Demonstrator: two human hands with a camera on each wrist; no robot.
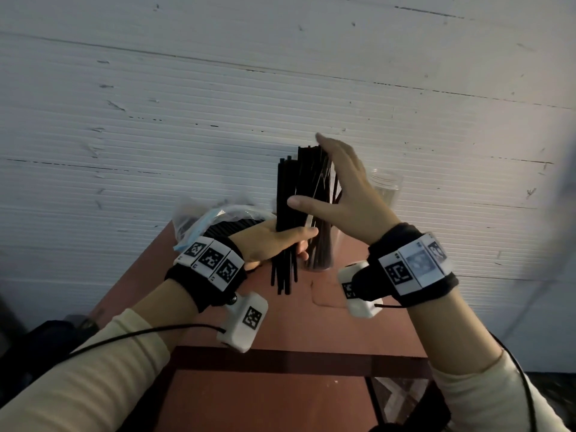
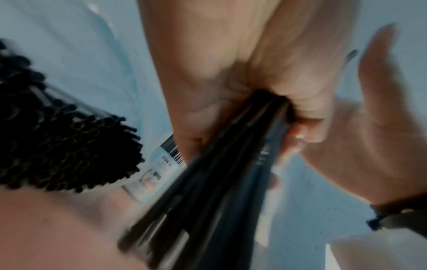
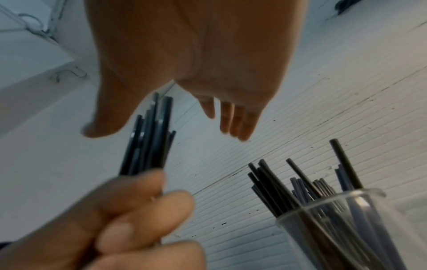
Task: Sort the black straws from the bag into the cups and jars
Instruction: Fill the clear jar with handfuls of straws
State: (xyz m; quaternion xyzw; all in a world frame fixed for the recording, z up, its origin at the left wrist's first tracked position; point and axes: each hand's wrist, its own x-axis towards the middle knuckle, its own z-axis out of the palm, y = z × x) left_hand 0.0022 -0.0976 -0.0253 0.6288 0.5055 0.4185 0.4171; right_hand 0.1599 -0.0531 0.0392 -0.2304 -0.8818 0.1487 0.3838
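Gripping a bundle of black straws (image 1: 285, 226) upright, the left hand (image 1: 268, 241) has its fingers curled tight round the bundle's middle. Above and to its right, the right hand (image 1: 339, 194) hovers with fingers straight and spread, holding nothing, its palm near the straw tops. Just beyond the left hand's fingertips stands a clear cup (image 3: 346, 230) already full of straws. Behind the left wrist lies the plastic bag (image 1: 199, 218), more straws (image 2: 57, 138) inside.

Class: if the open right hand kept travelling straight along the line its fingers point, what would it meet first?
Probably nothing near: the right hand points past the bundle of straws, toward the white wall; depth is unclear.
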